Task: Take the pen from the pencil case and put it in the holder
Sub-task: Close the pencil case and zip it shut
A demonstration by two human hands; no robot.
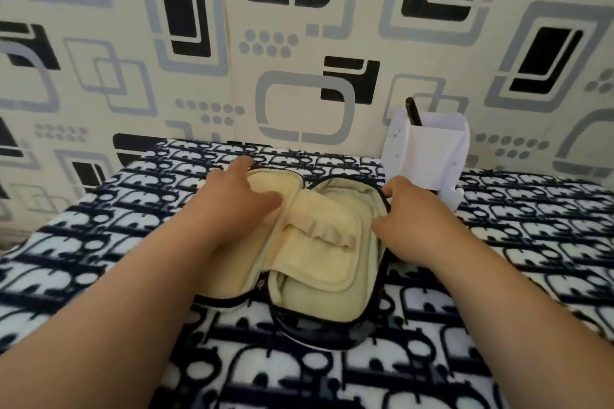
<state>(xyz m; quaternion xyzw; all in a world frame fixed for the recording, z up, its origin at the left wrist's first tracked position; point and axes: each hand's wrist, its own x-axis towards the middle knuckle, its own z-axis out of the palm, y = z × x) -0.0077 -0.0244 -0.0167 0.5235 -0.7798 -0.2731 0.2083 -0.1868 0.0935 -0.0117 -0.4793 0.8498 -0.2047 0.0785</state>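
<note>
I see the pencil case (319, 252) lying open, cream lining up. The black pen (413, 111) stands tilted in the white holder (428, 153) behind it.

The pencil case (319, 262) is soft fabric: its pale cream lining looks matt and slightly fuzzy, with a stitched elastic loop band (319, 234) across the middle flap and dark cloth piping along the edges. The holder (428, 156) is smooth white plastic with a faint sheen. The pen (413, 111) in it looks like dark matt plastic. The table cover (498, 242) is a plush, fleecy cloth. The wall covering (299, 26) looks smooth and matt.
</note>
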